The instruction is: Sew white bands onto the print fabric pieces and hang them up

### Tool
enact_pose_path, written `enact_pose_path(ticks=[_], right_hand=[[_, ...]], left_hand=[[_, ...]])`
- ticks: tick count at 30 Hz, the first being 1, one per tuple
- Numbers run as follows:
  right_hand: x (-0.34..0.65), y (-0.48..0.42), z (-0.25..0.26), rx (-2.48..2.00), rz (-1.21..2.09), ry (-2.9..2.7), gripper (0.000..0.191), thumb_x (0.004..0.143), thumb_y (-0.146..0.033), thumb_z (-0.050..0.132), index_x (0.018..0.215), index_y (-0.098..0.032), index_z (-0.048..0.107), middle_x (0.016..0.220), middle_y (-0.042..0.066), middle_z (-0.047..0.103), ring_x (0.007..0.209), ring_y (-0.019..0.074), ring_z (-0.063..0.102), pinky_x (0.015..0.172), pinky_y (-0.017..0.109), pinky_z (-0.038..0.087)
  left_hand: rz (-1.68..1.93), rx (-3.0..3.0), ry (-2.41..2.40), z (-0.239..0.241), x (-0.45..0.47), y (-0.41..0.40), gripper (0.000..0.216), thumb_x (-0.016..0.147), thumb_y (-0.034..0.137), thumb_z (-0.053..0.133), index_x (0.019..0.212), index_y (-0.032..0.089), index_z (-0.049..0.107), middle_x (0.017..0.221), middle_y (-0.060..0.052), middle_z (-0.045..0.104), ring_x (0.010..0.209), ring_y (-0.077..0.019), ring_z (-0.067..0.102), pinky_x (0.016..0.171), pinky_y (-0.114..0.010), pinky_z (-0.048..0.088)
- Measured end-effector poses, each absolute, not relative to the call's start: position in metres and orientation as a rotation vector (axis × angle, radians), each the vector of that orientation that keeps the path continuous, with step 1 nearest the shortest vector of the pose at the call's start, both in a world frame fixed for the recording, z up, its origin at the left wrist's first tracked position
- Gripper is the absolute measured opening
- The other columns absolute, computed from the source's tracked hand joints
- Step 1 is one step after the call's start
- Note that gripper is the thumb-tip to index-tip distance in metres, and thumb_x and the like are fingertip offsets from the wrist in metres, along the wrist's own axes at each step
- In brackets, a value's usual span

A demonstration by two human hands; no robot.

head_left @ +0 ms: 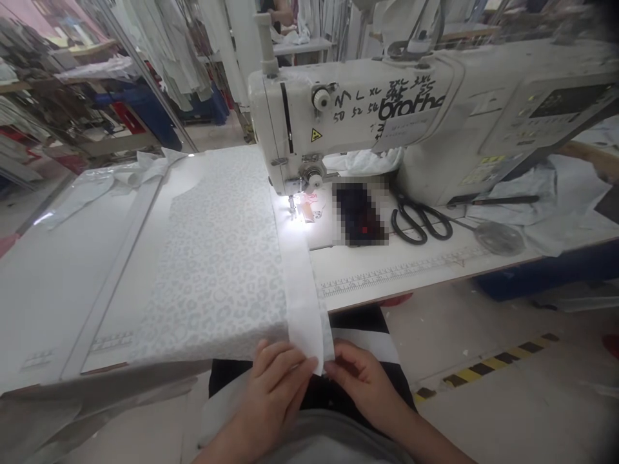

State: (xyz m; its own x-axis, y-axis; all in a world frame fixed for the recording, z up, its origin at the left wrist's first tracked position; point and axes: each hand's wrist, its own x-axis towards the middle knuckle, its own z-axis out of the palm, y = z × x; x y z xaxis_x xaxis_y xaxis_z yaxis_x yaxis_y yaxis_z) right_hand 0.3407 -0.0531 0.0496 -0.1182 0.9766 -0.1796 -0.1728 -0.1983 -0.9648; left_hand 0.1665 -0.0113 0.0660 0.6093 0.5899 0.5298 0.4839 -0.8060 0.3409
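A pale leopard-print fabric panel (pixel 217 258) lies flat on the sewing table, with a plain white strip (pixel 302 290) along its right edge running up to the needle of a white sewing machine (pixel 367 109). My left hand (pixel 278 386) pinches the near end of the strip at the table's front edge, fingers closed on it. My right hand (pixel 360 377) grips the same end from the right side, fingers curled under the cloth.
Black scissors (pixel 420 219) lie right of the needle, beside a blurred dark object (pixel 360 212) and a round metal disc (pixel 498 237). A printed ruler (pixel 391 274) runs along the table edge. More white cloth (pixel 556 193) is heaped at the right; garments hang behind.
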Motion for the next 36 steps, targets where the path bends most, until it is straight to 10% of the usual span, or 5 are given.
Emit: enact_pose_path(ticks=[36], right_hand=[[0.343,-0.058,0.052,-1.097,1.75,-0.842,0.031,0.082,-0.041,0.057,0.065,-0.015,0.055,0.058,-0.002,0.05,0.057,0.0106,0.044,0.058,0.023,0.037]], left_hand=[[0.908,2.597,0.686,0.06,0.162,-0.006,0.026,0.084,0.005,0.05,0.104,0.016,0.062,0.087,-0.004,0.062,0.092,-0.0169,0.05,0.097,-0.039,0.029]])
